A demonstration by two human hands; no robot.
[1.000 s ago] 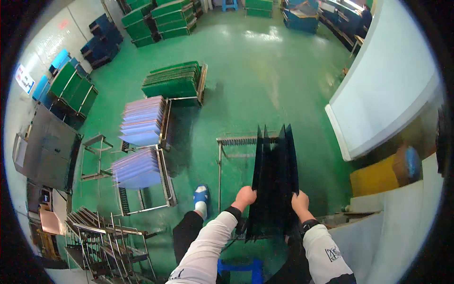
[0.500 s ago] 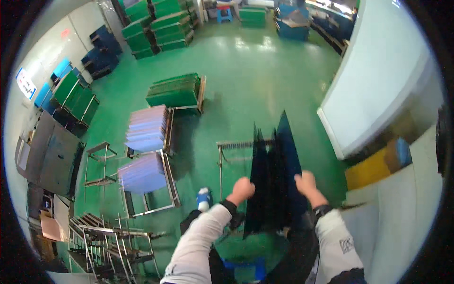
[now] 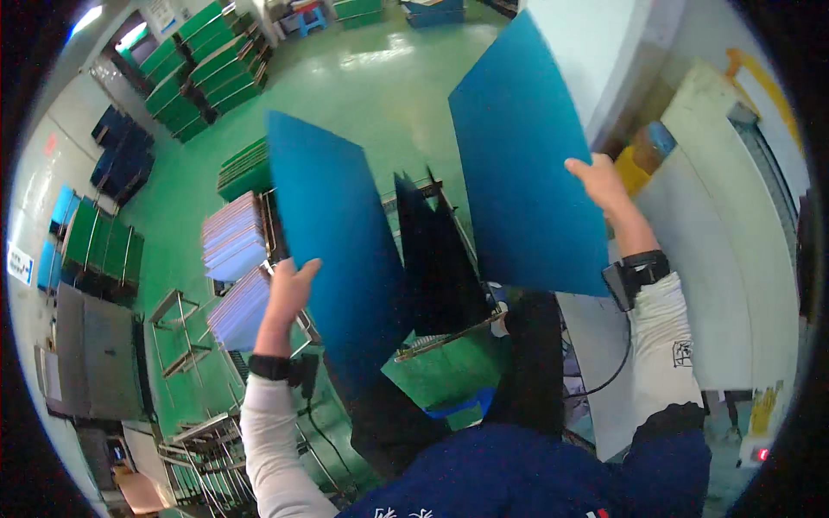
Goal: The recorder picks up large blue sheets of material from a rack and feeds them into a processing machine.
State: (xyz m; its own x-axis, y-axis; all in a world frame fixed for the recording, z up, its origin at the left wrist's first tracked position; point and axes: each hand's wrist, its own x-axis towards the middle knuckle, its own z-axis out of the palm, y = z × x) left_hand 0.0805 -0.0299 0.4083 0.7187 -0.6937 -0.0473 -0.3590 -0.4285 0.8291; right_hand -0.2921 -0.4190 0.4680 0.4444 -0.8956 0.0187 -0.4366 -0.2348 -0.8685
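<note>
A blue panel [image 3: 332, 233] is gripped at its outer edge by my left hand [image 3: 291, 293], thumb on the near face. My right hand [image 3: 604, 183] grips a second blue panel [image 3: 527, 164] by its right edge, raised higher and tilted. Both are thin, flat, stiff-looking sheets held apart from each other. Between and below them, several dark panels [image 3: 436, 259] stand upright in a metal rack [image 3: 453, 335] in front of me. The fingers behind each sheet are hidden.
Racks of lilac panels [image 3: 233, 237] and green panels [image 3: 242, 170] stand to the left, with bare metal frames [image 3: 177, 332] nearer. Green stacks [image 3: 220, 73] fill the far left. A pale wall or pillar [image 3: 587, 52] and a light worktop [image 3: 682, 233] border the right.
Both hands have moved up and apart from the rack. A blue panel is now lifted in each hand, while the remaining dark panels stay in the rack. My view has shifted rightward.
</note>
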